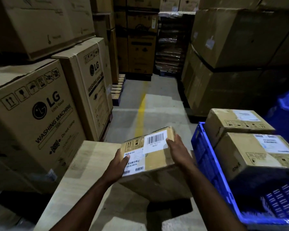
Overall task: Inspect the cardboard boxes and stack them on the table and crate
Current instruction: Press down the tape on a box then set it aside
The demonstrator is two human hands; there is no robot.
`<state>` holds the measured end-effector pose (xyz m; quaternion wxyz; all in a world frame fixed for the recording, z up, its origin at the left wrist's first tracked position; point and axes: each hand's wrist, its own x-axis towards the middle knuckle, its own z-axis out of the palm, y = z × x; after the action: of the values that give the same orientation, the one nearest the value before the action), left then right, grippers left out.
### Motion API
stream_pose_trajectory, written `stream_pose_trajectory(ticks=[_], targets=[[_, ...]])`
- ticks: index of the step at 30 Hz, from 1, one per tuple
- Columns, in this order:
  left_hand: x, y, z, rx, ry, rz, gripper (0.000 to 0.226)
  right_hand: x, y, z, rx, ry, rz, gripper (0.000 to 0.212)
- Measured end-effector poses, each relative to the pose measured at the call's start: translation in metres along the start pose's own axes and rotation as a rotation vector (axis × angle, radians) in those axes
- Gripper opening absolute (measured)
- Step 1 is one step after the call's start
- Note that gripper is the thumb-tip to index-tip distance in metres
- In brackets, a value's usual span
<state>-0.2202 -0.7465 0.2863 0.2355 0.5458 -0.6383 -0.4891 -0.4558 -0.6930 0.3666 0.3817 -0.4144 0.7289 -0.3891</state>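
Box held over the table, two more in the crate

At lower centre the left grip [122, 162] clasps the near-left corner of a labelled cardboard box [157, 162], thumb on a label. The right grip [177, 150] presses straight fingers against its right edge, above the table [93, 160]. At lower right, the blue crate [205, 155] holds two boxes [237, 124].

Three small cardboard boxes [157, 164] [237, 124] [257, 152]; one blue crate [205, 157]; two LG washing machine cartons [32, 114] [93, 80]; one counter [90, 164]; two hands [119, 162] [177, 150]; one yellow floor line [141, 110].
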Motion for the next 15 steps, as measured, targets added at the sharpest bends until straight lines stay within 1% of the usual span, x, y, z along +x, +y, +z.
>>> stream_pose_trajectory(ticks=[1, 3, 5, 6, 8, 10, 12, 15], targets=[[-0.001, -0.005, 0.004, 0.035, 0.002, -0.025, 0.031, -0.002, -0.004, 0.006, -0.049, -0.004, -0.017, 0.067], [0.002, -0.014, 0.008, 0.14, 0.037, -0.119, 0.042, -0.008, -0.01, 0.019, -0.112, 0.018, -0.053, 0.067], [0.005, -0.008, 0.008, 0.37, 0.024, -0.081, 0.038, -0.011, -0.013, 0.029, -0.105, 0.033, -0.073, 0.065], [0.003, 0.001, 0.009, 0.409, 0.017, -0.032, 0.039, -0.013, -0.015, 0.034, -0.084, 0.029, -0.069, 0.063], [-0.001, 0.023, 0.013, 0.323, 0.009, 0.063, 0.051, -0.013, -0.012, 0.044, -0.051, 0.0, -0.071, 0.06], [-0.003, 0.042, 0.016, 0.333, -0.014, 0.155, 0.061, -0.016, -0.008, 0.055, -0.153, -0.049, -0.116, 0.06], [-0.004, 0.055, 0.021, 0.31, -0.058, 0.17, 0.069, -0.017, -0.001, 0.063, -0.286, -0.062, -0.19, 0.062], [-0.009, 0.063, 0.02, 0.147, -0.061, 0.174, 0.082, -0.011, 0.005, 0.062, -0.317, -0.083, -0.237, 0.064]])
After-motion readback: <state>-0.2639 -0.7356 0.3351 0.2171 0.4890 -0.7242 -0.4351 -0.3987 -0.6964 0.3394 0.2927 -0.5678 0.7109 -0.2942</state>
